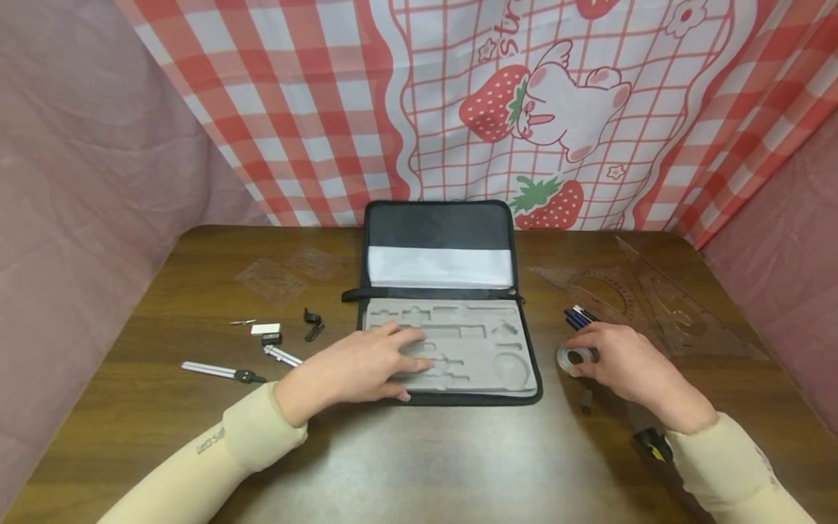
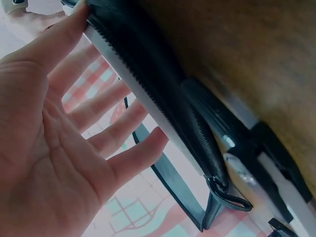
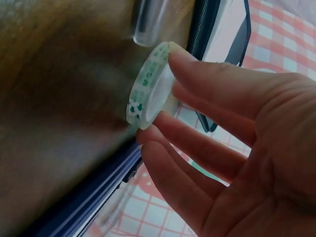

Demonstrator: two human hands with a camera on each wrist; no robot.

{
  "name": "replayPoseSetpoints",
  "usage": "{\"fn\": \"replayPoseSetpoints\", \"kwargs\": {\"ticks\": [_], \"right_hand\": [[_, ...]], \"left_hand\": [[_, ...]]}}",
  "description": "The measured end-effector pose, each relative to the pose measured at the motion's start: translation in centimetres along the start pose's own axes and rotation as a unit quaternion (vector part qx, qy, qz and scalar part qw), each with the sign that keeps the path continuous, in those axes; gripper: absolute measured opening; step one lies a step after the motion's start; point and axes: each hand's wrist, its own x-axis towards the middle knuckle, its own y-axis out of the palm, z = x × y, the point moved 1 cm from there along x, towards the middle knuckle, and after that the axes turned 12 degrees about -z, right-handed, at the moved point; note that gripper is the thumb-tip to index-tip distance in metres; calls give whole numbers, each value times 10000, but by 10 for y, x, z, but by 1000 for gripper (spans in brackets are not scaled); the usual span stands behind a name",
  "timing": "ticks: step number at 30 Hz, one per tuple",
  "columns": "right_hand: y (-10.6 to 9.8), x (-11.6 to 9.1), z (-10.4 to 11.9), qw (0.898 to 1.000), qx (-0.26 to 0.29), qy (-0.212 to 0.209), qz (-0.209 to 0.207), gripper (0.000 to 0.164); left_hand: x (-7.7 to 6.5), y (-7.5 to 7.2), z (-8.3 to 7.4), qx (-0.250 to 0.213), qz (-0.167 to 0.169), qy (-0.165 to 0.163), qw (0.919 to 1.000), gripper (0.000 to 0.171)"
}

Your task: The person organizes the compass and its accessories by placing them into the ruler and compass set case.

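My right hand pinches a roll of clear tape between thumb and fingers, with green print on its band. The roll is held at the table, right of an unzipped black case. Over the case's grey moulded insert, my left hand spreads its fingers. In the left wrist view that hand's thumb lies along the case's zipped edge, and nothing is gripped. The insert's visible recesses hold nothing. A silver compass lies partly hidden behind the left hand.
On the left are another compass, a white eraser, a black sharpener, small black parts and clear stencils. To the right lie blue pens, clear set squares and a black-and-yellow object beside the sleeve.
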Motion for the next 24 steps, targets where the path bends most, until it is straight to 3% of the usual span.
{"fn": "replayPoseSetpoints", "kwargs": {"ticks": [8,18,24], "right_hand": [[2,-1,2,9995,-62,225,224,35],[8,2,6,9996,-214,184,13,45],[9,5,11,9996,-254,29,100,35]], "left_hand": [[4,0,-1,-155,79,-121,9998,53],[3,-1,-4,-244,244,-388,9986,55],[4,-1,-4,-321,202,-371,9986,54]]}}
